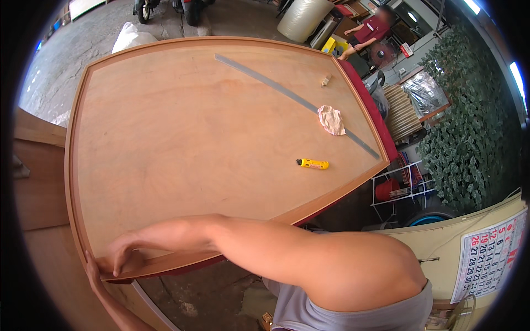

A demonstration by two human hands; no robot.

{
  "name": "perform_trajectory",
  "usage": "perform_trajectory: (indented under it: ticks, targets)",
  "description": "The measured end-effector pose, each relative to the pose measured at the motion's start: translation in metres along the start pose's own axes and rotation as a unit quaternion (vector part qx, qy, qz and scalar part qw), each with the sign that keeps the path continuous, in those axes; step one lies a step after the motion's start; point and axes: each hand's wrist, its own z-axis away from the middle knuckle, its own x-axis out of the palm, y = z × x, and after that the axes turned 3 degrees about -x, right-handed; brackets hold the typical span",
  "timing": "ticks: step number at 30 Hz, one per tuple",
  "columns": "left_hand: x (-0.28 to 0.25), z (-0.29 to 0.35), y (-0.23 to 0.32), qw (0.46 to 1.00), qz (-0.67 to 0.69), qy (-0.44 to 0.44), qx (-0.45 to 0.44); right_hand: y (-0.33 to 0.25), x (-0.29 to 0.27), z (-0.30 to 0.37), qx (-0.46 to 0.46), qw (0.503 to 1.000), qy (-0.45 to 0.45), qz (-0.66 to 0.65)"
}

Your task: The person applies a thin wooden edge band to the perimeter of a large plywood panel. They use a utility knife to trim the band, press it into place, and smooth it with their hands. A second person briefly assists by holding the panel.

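Note:
A large framed wooden panel (165,138) lies flat with its raised border upward. At its near-left corner, my right hand (122,252) reaches across from the right, fingers bent downward and close together by the inner side of the border. Whether something small sits between those fingers is hidden. My left hand (92,268) rests along the outside of the same corner, its fingers stretched against the edge. Toward the panel's right side lie a yellow utility knife (313,164), a crumpled pinkish cloth (331,120) on a long metal ruler (270,83), and a small pale object (326,80).
Red cloth (367,105) shows under the panel's right edge. Brown wooden boards (41,193) stand at left. Beyond are parked two-wheelers (190,11), a bubble-wrap roll (303,19) and a person in a dark red shirt (375,27). A white wire rack (403,190) stands at right.

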Motion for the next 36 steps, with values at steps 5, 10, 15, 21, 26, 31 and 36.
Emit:
perform_trajectory:
  ticks: [5, 10, 15, 21, 26, 31, 36]
  targets:
    - [0.064, 0.060, 0.077, 0.985, -0.166, 0.055, -0.006, -0.016, -0.009, -0.033, 0.014, 1.000, -0.014, -0.004]
    - [0.091, 0.062, 0.100, 0.949, -0.258, 0.149, -0.102, -0.010, -0.016, -0.011, 0.030, 0.999, -0.029, 0.009]
    - [0.066, 0.045, 0.048, 0.945, -0.260, 0.184, -0.069, -0.019, -0.024, 0.034, 0.002, 0.999, -0.039, -0.001]
    - [0.081, 0.031, 0.069, 0.943, -0.289, 0.136, -0.097, 0.008, -0.037, 0.093, 0.031, 0.999, -0.028, -0.014]
    - [0.047, 0.006, 0.025, 0.879, -0.371, 0.244, -0.176, -0.013, -0.041, 0.123, 0.049, 0.993, -0.009, 0.109]
    - [0.127, 0.042, 0.107, 0.902, -0.349, 0.172, -0.186, 0.022, -0.048, 0.195, 0.050, 0.996, 0.050, 0.052]
    - [0.058, 0.050, 0.066, 0.936, -0.279, 0.161, -0.139, 0.005, -0.058, 0.211, 0.091, 0.989, 0.002, 0.118]
